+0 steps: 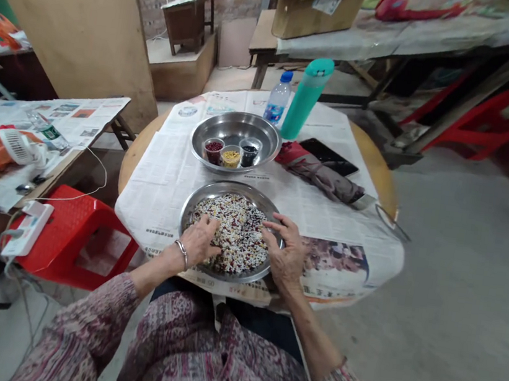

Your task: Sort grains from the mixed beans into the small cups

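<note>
A shallow metal basin [198, 190] near the table's front edge holds a mix of white, dark red, black and yellow grains or beans [242, 229]. My left hand [198, 239], with a silver bracelet on its wrist, reaches over the basin's left side. Its fingertips touch the mix and its thumb stands apart. Over the right rim, my right hand [286, 254] is open, its fingers spread at the edge of the mix. Behind stands a second metal basin [239, 125] with three small cups: red beans [213, 150], yellow kernels [230, 158] and black beans [249, 153].
Newspaper [154, 171] covers the round table. A water bottle [278, 98], a teal bottle [307, 99], a folded umbrella [322, 174] and a dark flat device [329, 156] lie or stand at its back right. A red stool [71, 229] with a power strip [28, 229] is at left.
</note>
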The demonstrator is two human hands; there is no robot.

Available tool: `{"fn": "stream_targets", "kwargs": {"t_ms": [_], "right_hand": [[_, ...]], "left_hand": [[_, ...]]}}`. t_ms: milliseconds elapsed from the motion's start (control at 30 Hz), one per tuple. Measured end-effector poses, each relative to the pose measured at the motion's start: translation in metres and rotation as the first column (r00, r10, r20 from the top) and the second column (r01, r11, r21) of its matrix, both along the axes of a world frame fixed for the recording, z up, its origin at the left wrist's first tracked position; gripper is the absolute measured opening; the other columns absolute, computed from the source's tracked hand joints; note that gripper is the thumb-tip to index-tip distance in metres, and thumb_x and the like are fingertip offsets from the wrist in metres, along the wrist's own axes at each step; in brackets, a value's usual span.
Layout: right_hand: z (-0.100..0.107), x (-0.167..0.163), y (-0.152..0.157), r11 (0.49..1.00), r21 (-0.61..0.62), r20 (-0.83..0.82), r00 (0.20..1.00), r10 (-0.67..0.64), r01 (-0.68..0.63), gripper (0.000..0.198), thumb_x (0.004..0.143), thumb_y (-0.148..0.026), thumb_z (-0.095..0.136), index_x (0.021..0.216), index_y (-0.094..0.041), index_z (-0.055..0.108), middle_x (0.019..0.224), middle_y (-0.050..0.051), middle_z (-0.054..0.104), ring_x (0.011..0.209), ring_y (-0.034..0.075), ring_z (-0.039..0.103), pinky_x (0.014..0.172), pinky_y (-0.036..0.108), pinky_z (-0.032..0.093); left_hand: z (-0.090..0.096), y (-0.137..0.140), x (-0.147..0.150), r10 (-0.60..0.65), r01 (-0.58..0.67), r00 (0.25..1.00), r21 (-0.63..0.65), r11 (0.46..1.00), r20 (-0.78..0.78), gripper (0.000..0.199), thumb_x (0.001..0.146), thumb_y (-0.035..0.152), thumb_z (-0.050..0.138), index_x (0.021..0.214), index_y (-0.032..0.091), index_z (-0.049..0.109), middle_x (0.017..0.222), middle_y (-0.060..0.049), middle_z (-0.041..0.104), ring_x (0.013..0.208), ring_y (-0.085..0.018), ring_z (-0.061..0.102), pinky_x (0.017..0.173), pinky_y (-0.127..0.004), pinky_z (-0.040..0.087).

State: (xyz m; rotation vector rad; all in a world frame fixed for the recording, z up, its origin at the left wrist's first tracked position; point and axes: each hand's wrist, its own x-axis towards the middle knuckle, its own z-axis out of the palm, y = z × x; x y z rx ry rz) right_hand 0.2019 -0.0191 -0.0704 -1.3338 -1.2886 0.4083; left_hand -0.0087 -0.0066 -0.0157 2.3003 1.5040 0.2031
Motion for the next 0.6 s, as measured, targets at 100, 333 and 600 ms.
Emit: {"fn": "stream_targets", "kwargs": {"t_ms": [100, 333, 600], "right_hand": [[0.002, -0.001, 0.001, 1.0, 0.002, 0.0, 1.0, -0.015, 0.015, 0.015, 0.084, -0.03, 0.058, 0.087, -0.022, 0.071, 0.114, 0.009, 0.065, 0.111, 0.025, 0.059, 0.101, 0.049, 0.044], [0.008, -0.003, 0.001, 1.0, -0.005, -0.065, 0.998, -0.016, 0.016, 0.021, 0.089, -0.034, 0.054, 0.089, -0.02, 0.07, 0.112, 0.011, 0.065, 0.109, 0.024, 0.059, 0.101, 0.046, 0.044], [0.015, -0.003, 0.0, 1.0, -0.026, -0.131, 0.991, -0.004, 0.001, 0.029, 0.094, -0.035, 0.047, 0.09, -0.019, 0.071, 0.11, 0.011, 0.065, 0.108, 0.024, 0.059, 0.099, 0.044, 0.045]], "left_hand": [[-0.011, 0.004, 0.015, -0.018, 0.014, 0.98, 0.024, 1.0, 0.196, 0.028, 0.075, 0.012, 0.066, 0.101, 0.021, 0.059, 0.1, -0.004, 0.063, 0.094, -0.021, 0.063, 0.09, -0.036, 0.051], [-0.014, 0.036, 0.064, -0.143, 0.108, 0.916, 0.115, 0.987, 0.374, 0.023, 0.08, 0.006, 0.057, 0.097, 0.019, 0.063, 0.097, -0.004, 0.067, 0.094, -0.02, 0.063, 0.093, -0.035, 0.05], [0.011, 0.051, 0.055, -0.105, 0.091, 0.992, 0.188, 0.978, 0.067, 0.063, 0.066, 0.047, 0.081, 0.12, 0.023, 0.06, 0.133, -0.012, 0.052, 0.123, -0.036, 0.044, 0.104, -0.053, 0.038]]}}
